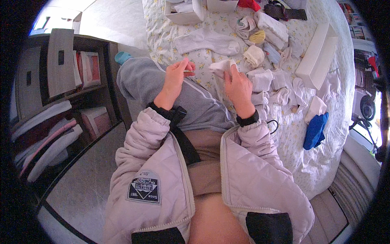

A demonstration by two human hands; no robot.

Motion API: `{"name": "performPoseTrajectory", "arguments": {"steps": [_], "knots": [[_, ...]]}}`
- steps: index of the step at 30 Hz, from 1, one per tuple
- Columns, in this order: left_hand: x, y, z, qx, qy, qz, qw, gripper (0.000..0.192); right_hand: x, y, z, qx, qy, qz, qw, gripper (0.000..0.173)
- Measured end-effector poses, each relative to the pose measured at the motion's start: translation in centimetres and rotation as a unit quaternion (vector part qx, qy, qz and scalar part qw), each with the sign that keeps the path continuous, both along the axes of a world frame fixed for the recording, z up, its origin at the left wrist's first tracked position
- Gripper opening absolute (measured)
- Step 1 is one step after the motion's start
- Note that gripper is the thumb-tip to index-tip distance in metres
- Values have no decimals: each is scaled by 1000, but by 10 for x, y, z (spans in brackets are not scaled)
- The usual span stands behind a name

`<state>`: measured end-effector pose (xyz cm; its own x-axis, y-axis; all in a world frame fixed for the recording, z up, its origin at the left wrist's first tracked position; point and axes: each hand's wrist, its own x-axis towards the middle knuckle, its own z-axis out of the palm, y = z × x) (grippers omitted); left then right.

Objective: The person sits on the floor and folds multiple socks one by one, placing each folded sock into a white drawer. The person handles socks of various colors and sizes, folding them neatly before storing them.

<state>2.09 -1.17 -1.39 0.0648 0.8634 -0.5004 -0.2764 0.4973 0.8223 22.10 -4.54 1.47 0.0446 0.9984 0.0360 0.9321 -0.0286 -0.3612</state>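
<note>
My right hand holds a small folded white sock above the bed, thumb and fingers on its near end. To its left, over the grey trouser leg, my left hand has its fingers partly curled, with a gap between them and nothing visible in it. A long white sock with a ribbed cuff lies flat beyond both hands. Beside my right hand is a folded white ribbed sock. A cream balled sock and a yellow one lie farther up.
An empty long white box stands on the right of the flowered bedsheet. Near it lies a blue cloth item. At the far edge are a white box with contents and a black strap. Left is an open cabinet.
</note>
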Motion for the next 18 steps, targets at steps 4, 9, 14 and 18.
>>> {"name": "performPoseTrajectory", "arguments": {"steps": [4,9,14,18], "knots": [[13,3,6,-28,58,-89,994,31,4,-1,-6,34,51,53,997,23],[25,4,5,-40,138,-177,974,27,-2,-3,-4,16,131,73,989,29],[14,3,-8,24,141,-198,970,23,2,-3,-4,5,106,105,989,36],[16,0,-11,32,117,-177,977,19,4,2,-15,66,47,101,992,43]]}}
